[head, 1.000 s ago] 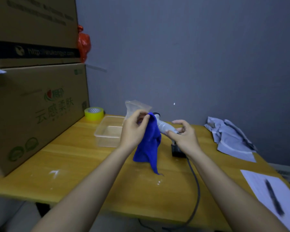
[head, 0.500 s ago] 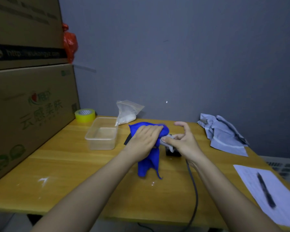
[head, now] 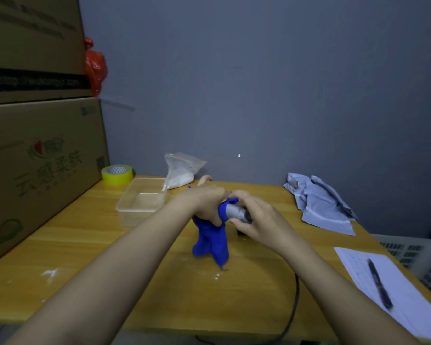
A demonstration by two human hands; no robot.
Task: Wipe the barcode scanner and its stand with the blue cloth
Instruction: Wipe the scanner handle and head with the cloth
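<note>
Both forearms reach in from the bottom corners and meet over the middle of the wooden table (head: 90,247). The left hand (head: 204,202) is curled palm-down around the blue cloth (head: 210,241), bunching it against one end of the barcode scanner (head: 234,212); the cloth's loose tail hangs down to the tabletop. The right hand (head: 258,221) closes on the scanner's grey barrel from the other side, fingers wrapped over the top and thumb beneath, so the two hands nearly touch. The scanner is held just above the table's centre; a dark part under the right hand may be its stand, but that is hidden. A black cable (head: 294,302) curves from below the right hand toward the near edge.

Stacked cardboard boxes (head: 38,170) wall off the left side, and the grey wall closes the far edge. A clear plastic container (head: 141,204) sits just left of the hands, with a yellow tape roll (head: 117,174) and a plastic bag (head: 181,171) behind it. Crumpled grey packaging (head: 321,205) lies far right; a paper sheet (head: 393,292) with a pen (head: 380,283) lies near right. The tabletop in front of the hands is bare.
</note>
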